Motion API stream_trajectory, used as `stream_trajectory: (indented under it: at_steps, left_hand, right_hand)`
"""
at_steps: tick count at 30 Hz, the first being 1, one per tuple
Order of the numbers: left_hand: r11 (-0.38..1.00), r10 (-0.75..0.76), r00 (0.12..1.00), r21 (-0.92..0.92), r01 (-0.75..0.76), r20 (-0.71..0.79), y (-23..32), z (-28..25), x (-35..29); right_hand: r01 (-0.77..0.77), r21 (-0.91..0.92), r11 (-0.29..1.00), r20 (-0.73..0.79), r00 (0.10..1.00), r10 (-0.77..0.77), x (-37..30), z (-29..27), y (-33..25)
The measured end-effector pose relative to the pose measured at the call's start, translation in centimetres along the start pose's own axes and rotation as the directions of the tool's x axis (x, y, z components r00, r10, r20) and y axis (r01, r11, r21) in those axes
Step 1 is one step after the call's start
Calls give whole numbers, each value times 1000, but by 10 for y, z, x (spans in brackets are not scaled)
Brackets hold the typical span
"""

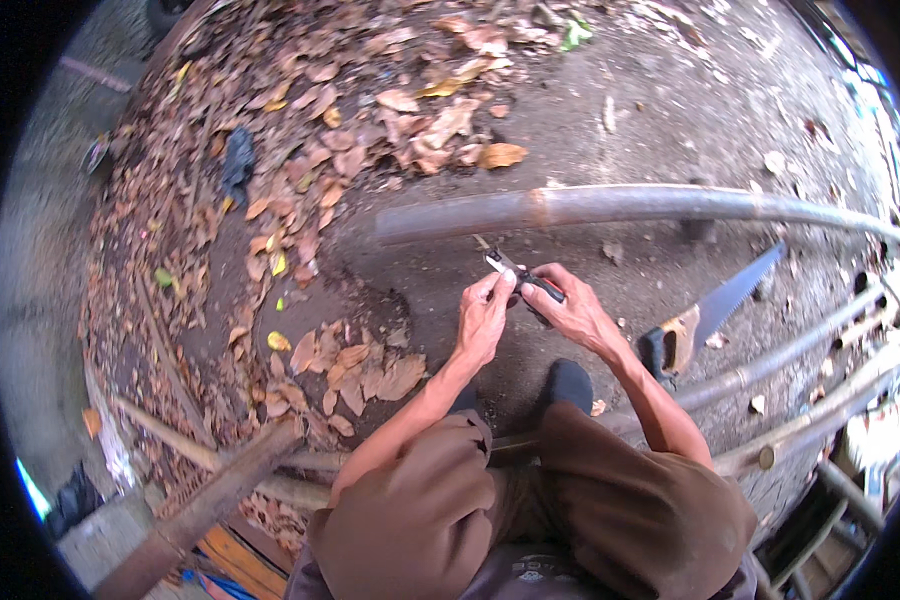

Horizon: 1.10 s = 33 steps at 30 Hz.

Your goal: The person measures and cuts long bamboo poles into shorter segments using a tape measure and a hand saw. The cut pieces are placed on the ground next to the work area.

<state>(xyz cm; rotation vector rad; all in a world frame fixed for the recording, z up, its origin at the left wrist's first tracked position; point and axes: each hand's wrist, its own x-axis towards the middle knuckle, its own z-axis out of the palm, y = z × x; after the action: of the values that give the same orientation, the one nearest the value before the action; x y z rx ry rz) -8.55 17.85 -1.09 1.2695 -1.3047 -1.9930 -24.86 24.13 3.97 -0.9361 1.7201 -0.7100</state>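
Both hands meet in front of my knees around a small black-handled tool [493, 260] with a short silvery metal end; its exact kind is hard to make out. My left hand [483, 318] pinches it near the metal part. Around the black handle, my right hand [577, 312] has its fingers closed. Just beyond the tool lies a long bamboo pole [470, 215], its cut end to the left. A handsaw [735, 290] with a wood-and-black handle rests on the dirt to the right of my right hand.
Dry brown leaves [370, 130] cover the ground at the far left. More bamboo poles [770, 360] run along the right. A thick pole [205, 500] slants at the lower left, and a grey wall [45, 270] stands at the left edge.
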Motion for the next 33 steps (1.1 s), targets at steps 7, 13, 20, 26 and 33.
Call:
stream_trajectory:
  at_steps: [7,13,20,26,33]
  left_hand:
    - [926,69,876,-295,-234,-478,12,-56,16]
    - [936,25,849,-285,-205,-527,29,-100,42]
    - [957,-17,883,-263,-121,-469,23,-100,51]
    - [960,-259,964,98,264,-55,60,-97,19]
    - [878,-89,990,478,27,108,161,-105,38]
  right_hand:
    - [-52,-232,971,-26,999,47,2,-23,-31]
    - [72,-501,863,-244,944,-220,-1,-84,-6]
    - [53,-528,847,-263,939,-223,3,-110,-13]
    - [57,-535,843,-297,921,-251,6,-169,22]
    - [60,-556,829,-316,907,-277,-2,-228,71]
